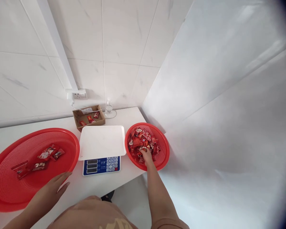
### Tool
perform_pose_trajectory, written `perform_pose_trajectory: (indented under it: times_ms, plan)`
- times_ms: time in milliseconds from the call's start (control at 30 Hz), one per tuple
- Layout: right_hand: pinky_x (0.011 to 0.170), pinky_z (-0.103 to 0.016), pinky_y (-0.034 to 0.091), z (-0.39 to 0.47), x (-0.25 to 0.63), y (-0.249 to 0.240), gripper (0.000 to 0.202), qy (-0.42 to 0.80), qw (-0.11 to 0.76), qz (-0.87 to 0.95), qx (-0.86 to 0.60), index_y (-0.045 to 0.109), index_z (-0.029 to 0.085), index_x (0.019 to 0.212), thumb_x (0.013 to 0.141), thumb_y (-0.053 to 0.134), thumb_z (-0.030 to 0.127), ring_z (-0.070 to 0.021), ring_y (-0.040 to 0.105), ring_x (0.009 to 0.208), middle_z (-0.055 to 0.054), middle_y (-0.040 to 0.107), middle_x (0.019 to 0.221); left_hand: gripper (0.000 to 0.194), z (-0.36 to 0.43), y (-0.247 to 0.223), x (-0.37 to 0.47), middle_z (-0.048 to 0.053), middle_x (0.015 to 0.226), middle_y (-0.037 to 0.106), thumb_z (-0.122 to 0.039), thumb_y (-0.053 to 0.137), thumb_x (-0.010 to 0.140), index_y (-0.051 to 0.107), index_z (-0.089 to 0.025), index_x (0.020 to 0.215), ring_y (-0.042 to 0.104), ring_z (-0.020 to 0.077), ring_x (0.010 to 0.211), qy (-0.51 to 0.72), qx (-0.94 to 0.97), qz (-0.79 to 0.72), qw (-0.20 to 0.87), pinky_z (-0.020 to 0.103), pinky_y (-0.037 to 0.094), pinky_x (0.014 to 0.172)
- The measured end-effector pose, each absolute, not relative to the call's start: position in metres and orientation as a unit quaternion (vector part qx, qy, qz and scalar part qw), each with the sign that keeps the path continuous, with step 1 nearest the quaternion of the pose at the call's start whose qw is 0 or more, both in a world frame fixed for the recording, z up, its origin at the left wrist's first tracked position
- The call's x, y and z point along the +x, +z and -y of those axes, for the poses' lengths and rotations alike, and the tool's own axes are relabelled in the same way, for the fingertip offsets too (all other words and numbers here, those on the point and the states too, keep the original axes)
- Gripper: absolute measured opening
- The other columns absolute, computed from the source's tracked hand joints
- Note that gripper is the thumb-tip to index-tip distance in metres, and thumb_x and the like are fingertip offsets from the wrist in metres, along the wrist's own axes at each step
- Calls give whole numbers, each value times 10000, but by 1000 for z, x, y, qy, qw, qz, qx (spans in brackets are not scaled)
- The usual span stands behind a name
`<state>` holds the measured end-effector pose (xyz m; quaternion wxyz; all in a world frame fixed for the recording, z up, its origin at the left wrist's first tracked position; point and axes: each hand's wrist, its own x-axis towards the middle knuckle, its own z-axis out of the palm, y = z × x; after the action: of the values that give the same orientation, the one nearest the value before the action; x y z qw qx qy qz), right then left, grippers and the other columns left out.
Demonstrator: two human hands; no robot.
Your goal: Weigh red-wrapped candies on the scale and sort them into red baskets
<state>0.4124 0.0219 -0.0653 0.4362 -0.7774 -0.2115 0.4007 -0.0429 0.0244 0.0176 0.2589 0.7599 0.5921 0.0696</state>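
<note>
My right hand (pixel 146 154) reaches into the right red plastic basket (pixel 165 149), its fingers closed on a red-wrapped candy (pixel 143 148) among several others in red wrappers (pixel 146 135). My left hand (pixel 53 192) rests by the near rim of the larger left red basket (pixel 71 140), its fingers stretched out and holding nothing. Several red candy packets (pixel 46 152) lie at the bottom of that basket. Between the two baskets stands a digital scale with a bare white pan (pixel 103 141) and a blue keypad panel (pixel 102 166).
Behind the scale, a small cardboard box (pixel 101 119) holds several red packets. Beside it stands a clear glass (pixel 108 109). A white cord runs from the wall socket (pixel 79 94). The white table (pixel 130 171) ends near the right basket, close to a pale wall panel (pixel 205 127).
</note>
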Motion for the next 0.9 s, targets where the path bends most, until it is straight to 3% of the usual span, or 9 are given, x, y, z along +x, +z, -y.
perform_pose_trajectory:
  times_ms: [133,300,433,533,600,700,800,900]
  plan:
    - [606,-288,502,-13,415,-41,418,414,484,164,-753,509,218,991,643,615,425,-191,641,774,-49,662,929,348,-27,36,-6,53,1146,668,-424,477,791,620,-273,1070,593,262,1088,82,741,-579,329,405,447,945]
    - [524,-244,470,-3,382,6,373,495,567,136,-644,503,242,868,592,708,387,-151,607,683,3,646,819,482,-24,49,49,82,1231,610,-504,540,767,567,-274,1189,550,276,1138,109,660,-513,538,395,460,922]
    - [478,-214,414,11,312,35,300,582,496,256,-591,516,209,821,636,694,364,-115,567,583,13,622,744,704,-18,55,81,125,1400,437,-500,588,760,336,-291,1383,468,273,1224,113,559,-430,699,397,448,920]
    - [545,-260,458,24,252,43,283,580,440,325,-603,524,206,834,648,689,341,-140,578,640,13,604,747,858,-13,56,84,119,1485,296,-474,655,719,202,-312,1429,424,265,1259,104,523,-357,767,393,418,954]
    - [671,-309,488,33,220,45,309,555,425,337,-631,527,206,871,653,694,346,-165,593,747,-3,612,798,894,-10,54,76,117,1458,344,-426,726,658,261,-294,1410,430,261,1249,115,532,-326,773,385,389,987]
    - [788,-346,482,46,193,46,389,604,422,329,-590,526,207,998,692,672,397,-185,596,878,-37,626,940,767,-6,50,52,116,1358,471,-426,732,645,406,-270,1322,512,257,1140,107,529,-351,765,387,431,927]
    - [775,-327,482,57,181,47,405,665,406,355,-517,532,226,1086,742,629,417,-170,603,866,-30,626,986,624,-4,51,26,100,1260,544,-464,670,699,459,-262,1250,580,226,1017,76,480,-406,774,371,481,839]
    - [722,-308,483,63,169,42,325,626,378,373,-571,584,223,1002,730,643,391,-151,599,758,-11,630,893,529,-1,50,6,87,1133,602,-436,702,677,522,-231,1130,608,215,953,80,440,-438,780,354,502,794]
